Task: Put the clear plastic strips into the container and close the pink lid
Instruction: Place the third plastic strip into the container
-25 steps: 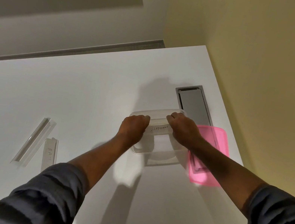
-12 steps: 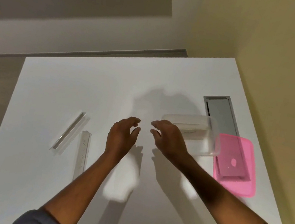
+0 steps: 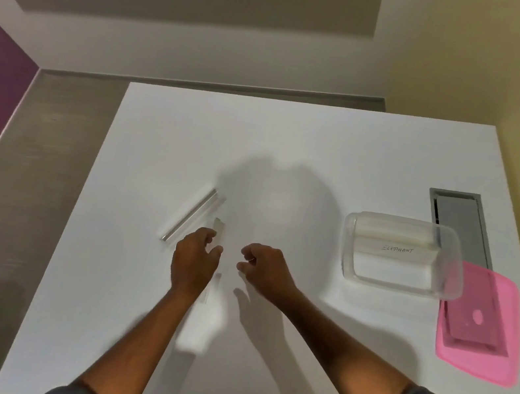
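Reaching over the flat clear plastic strip (image 3: 218,234), the left hand (image 3: 193,260) hovers with fingers loosely curled and holding nothing, covering the strip's middle; the right hand (image 3: 265,267) sits just right of it, fingers half-curled and empty. A second, angled clear plastic strip (image 3: 194,215) lies just beyond. Well right of the strips stand the open clear rectangular plastic container (image 3: 403,255) and the translucent pink lid (image 3: 483,340). This looks like the pickup step; next calls for pinching the thin strip's edges.

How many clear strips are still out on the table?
2. One strip lies diagonally left of the left hand; a second strip runs partly under that hand. Others may be hidden.
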`<state>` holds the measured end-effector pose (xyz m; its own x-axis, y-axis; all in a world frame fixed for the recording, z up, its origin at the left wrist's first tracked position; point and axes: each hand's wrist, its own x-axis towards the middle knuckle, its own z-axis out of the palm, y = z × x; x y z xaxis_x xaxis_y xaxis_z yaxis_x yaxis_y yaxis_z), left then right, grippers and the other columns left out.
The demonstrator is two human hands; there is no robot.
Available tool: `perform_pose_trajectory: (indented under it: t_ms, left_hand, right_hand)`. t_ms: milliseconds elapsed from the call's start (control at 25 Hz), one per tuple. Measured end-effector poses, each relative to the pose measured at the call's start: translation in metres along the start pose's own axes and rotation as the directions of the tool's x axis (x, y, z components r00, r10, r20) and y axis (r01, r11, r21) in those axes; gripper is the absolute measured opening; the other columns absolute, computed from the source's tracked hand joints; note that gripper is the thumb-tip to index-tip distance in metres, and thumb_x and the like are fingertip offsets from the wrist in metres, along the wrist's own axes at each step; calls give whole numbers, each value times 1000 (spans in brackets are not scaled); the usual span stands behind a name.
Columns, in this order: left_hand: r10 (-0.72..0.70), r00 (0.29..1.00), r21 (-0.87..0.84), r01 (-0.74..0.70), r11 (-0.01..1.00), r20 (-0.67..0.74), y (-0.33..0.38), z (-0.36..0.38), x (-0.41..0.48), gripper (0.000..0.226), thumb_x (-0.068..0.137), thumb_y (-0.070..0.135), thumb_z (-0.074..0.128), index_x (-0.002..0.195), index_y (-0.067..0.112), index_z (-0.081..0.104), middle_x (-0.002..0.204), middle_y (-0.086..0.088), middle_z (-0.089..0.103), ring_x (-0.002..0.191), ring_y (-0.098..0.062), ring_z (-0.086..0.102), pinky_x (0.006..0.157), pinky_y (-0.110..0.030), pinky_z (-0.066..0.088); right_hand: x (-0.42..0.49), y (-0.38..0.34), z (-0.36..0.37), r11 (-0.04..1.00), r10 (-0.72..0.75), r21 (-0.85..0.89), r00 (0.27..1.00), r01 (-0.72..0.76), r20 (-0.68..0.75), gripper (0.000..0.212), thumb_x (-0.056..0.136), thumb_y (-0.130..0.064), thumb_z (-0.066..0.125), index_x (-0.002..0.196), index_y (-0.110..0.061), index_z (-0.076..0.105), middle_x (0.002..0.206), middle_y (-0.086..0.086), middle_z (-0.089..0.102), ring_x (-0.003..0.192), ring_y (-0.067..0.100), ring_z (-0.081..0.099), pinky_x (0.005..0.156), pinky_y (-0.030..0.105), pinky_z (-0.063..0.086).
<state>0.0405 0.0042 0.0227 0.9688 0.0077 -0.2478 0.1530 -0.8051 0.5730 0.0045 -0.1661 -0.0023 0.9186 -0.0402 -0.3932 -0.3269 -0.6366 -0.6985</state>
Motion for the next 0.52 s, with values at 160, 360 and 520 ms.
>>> perform_pose_trajectory:
  t_ms: [160,360,520]
  left_hand:
    - [-129,988,-31,132,991,80,-34,-5,1,38,91,18,79,126,2,72,112,-12,79,107,-30,74,98,-39,59]
    - [-186,965,-68,202,977,182,-55,-1,1,41,93,21,82,129,5,73,122,-12,78,109,-30,76,101,-43,62]
    - [-131,966,-41,143,989,222,-63,0,6,25,93,18,79,116,7,81,115,-9,81,106,-29,77,99,-42,62]
  right_hand:
    - [5,-15,34,996,76,41,993,-80,86,41,93,-24,76,132,-14,73,130,1,74,112,16,72,98,26,53]
    - [8,-24,59,994,105,24,987,-109,125,42,94,-21,75,135,-10,71,134,6,73,117,20,70,98,26,51]
    - [5,-29,74,993,102,37,986,-108,132,38,94,-21,74,130,-10,74,129,7,75,118,22,71,103,33,56]
